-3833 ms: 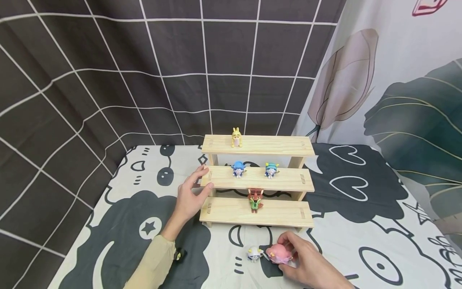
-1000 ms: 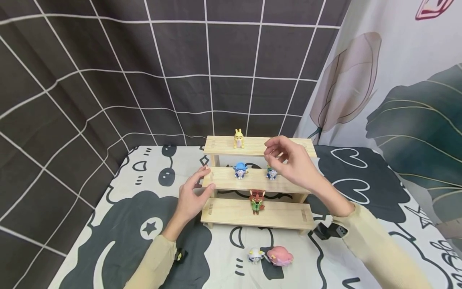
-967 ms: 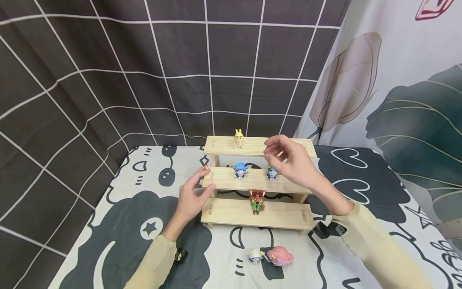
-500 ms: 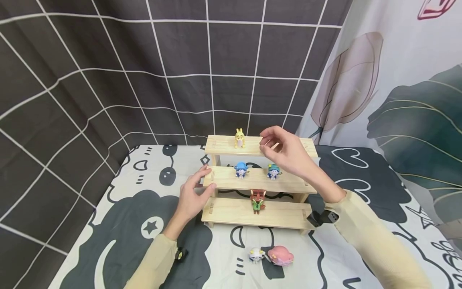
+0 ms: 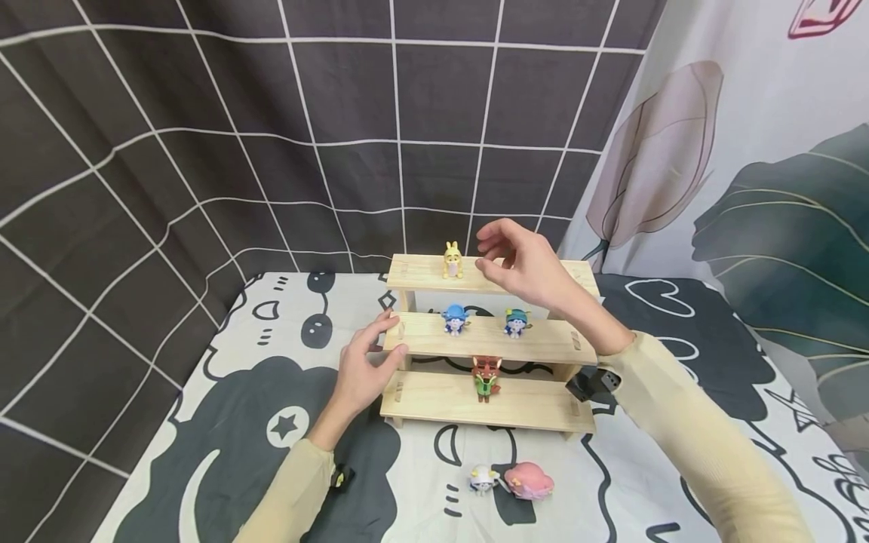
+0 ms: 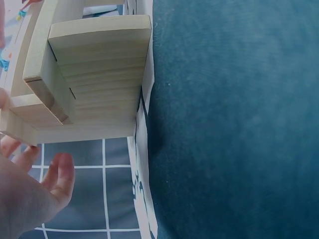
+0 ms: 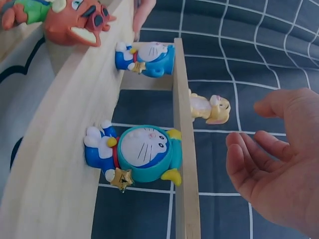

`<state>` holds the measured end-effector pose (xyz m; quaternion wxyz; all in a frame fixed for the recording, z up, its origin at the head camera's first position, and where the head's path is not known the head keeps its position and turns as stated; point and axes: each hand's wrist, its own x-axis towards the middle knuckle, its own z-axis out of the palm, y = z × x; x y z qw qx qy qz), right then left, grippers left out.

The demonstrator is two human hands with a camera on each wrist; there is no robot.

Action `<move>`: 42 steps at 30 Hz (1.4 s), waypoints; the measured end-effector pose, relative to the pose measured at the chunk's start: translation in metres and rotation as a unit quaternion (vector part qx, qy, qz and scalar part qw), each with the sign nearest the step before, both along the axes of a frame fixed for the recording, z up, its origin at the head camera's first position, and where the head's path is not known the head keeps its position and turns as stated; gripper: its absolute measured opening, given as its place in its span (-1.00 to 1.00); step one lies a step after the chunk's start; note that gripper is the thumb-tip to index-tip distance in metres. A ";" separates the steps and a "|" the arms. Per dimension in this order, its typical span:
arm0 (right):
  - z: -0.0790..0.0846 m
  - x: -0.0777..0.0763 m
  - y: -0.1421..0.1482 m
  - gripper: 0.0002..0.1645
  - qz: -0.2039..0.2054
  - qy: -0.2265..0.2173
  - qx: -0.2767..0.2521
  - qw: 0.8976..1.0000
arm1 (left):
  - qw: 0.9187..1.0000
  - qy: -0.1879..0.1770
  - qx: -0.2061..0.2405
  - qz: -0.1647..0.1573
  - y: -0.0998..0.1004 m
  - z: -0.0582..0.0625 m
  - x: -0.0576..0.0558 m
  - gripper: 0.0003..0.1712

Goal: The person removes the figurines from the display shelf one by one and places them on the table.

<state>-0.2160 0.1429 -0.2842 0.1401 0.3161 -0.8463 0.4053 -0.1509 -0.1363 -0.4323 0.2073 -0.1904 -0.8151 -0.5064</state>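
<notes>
My left hand (image 5: 363, 371) holds the left end of the three-tier wooden shelf (image 5: 434, 343) at its middle board, thumb at the front corner. In the left wrist view its fingers (image 6: 62, 179) curve near the board's end. My right hand (image 5: 526, 264) is over the top board, bent fingers apart from the thumb, nothing between them. Just left of it sits a yellow rabbit figure (image 5: 452, 262), which the right wrist view shows beyond the fingertips. On the middle board stand a blue-hatted cat figure (image 5: 455, 320) and a green-hatted cat figure (image 7: 144, 149). A fox figure (image 5: 485, 378) stands on the lowest board.
In front of the shelf, a small white figure (image 5: 483, 479) and a pink figure (image 5: 529, 480) lie side by side on the patterned cloth (image 5: 421, 505). Behind the shelf hangs a dark checked curtain (image 5: 434, 173); a leaf-print curtain (image 5: 767, 219) hangs at the right.
My right hand has left the pink figure at the front, risen to the top board and drifted left toward the rabbit figure. My left hand has stayed on the shelf.
</notes>
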 end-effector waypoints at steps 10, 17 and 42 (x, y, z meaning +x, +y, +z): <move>-0.002 -0.014 -0.005 -0.56 0.009 -0.036 0.007 0.999 | 1.000 0.002 -0.003 0.004 0.000 0.000 0.001 -0.52; -0.005 -0.018 -0.013 -0.50 0.022 -0.058 0.020 0.998 | 1.000 -0.001 0.000 0.003 0.000 0.000 0.001 -0.52; -0.012 -0.025 -0.028 -0.57 0.040 -0.041 0.035 0.998 | 1.000 0.000 -0.002 0.006 0.000 0.000 0.000 -0.52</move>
